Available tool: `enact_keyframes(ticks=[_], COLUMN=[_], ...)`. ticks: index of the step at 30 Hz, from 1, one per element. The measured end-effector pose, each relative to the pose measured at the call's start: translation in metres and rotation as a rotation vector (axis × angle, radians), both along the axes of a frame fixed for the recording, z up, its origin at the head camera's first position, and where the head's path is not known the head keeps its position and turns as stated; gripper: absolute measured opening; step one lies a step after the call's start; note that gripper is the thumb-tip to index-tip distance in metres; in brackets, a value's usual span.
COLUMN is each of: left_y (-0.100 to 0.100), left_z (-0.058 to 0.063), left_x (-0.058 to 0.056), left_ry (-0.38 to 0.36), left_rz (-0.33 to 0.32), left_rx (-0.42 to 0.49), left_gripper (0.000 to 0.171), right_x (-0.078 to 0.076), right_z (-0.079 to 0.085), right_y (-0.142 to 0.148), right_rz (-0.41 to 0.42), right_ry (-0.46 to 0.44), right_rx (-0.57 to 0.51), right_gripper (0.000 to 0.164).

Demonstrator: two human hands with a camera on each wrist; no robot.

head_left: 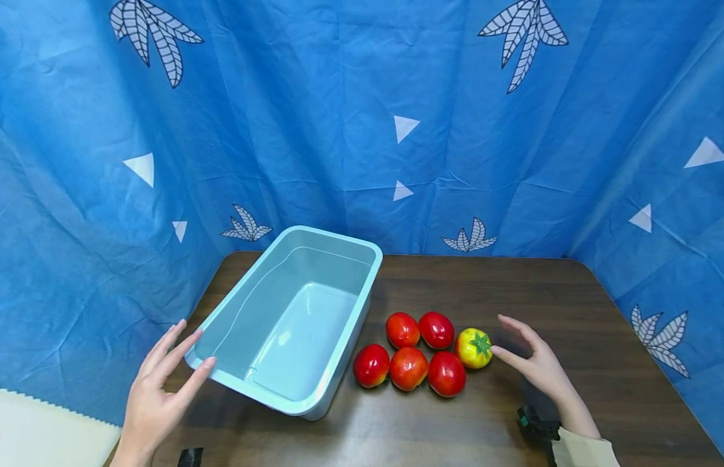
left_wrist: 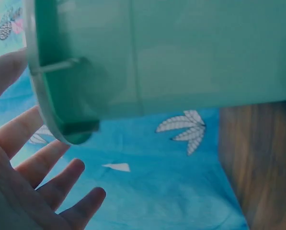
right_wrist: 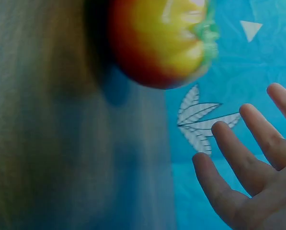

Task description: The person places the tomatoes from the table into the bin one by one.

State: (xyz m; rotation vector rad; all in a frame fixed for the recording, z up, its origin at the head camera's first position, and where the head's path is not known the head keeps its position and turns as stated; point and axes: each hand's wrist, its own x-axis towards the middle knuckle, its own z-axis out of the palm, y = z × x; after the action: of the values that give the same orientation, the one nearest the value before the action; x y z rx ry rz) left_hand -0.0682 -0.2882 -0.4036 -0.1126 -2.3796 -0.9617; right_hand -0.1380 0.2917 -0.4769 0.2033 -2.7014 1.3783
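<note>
A pale blue-green plastic bin (head_left: 344, 344) stands at an angle on the table. My left hand (head_left: 157, 395) is at its near left corner, fingers spread and fairly straight, the fingertips right at the rim. In the left wrist view the bin's wall (left_wrist: 181, 52) fills the top, with the fingers beside its lip. Right of the bin lie several glossy red tomatoes (head_left: 409, 368). A yellow tomato (head_left: 470, 350) with a green leafy top sits at their right end. My right hand (head_left: 540, 370) is beside it, fingers apart, the thumb tip close to the leafy top.
The dark wooden table (head_left: 455, 434) has a blue patterned curtain (head_left: 338, 130) behind it and along both sides. A small black piece (head_left: 190, 456) shows at the table's near left edge. Pale cloth (head_left: 41, 428) lies at the far left.
</note>
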Motion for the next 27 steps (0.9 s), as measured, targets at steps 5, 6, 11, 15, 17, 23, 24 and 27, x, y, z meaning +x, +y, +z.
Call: enact_keyframes(ticks=[5,6,11,15,17,23,24,27], left_y=[-0.003,-0.004,-0.005,-0.005,-0.004,-0.003,-0.003,-0.002], left_z=[-0.008,-0.009,-0.016,-0.020,-0.022,-0.031,-0.031,-0.033], left_x=[-0.001,-0.001,-0.005,-0.006,-0.006,-0.008,-0.008,-0.008], left_ry=[-0.072,-0.078,-0.079,-0.109,-0.129,-0.114,-0.114,-0.117], left_rz=[0.038,0.037,0.000,-0.021,-0.036,-0.094,-0.092,-0.091], left_rx=[0.039,0.051,0.123,0.177,0.208,0.305,0.320,0.355], left_gripper=[0.056,0.056,0.056,0.059,0.059,0.055,0.055,0.054], right_x=[-0.007,-0.008,-0.013,-0.016,-0.017,-0.020,-0.020,-0.020], right_z=[-0.013,-0.016,-0.029,-0.035,-0.037,-0.039,-0.039,-0.040], right_y=[-0.003,-0.003,-0.006,-0.009,-0.011,-0.018,-0.019,-0.022], right_rz=[0.014,0.017,0.025,0.034,0.038,0.042,0.041,0.034], right_ry=[-0.054,-0.058,-0.073,-0.086,-0.096,-0.138,-0.147,-0.173], right_rx=[-0.031,-0.032,-0.032,-0.042,-0.042,-0.032,-0.032,-0.036], right_gripper=[0.071,0.072,0.079,0.081,0.081,0.083,0.084,0.083])
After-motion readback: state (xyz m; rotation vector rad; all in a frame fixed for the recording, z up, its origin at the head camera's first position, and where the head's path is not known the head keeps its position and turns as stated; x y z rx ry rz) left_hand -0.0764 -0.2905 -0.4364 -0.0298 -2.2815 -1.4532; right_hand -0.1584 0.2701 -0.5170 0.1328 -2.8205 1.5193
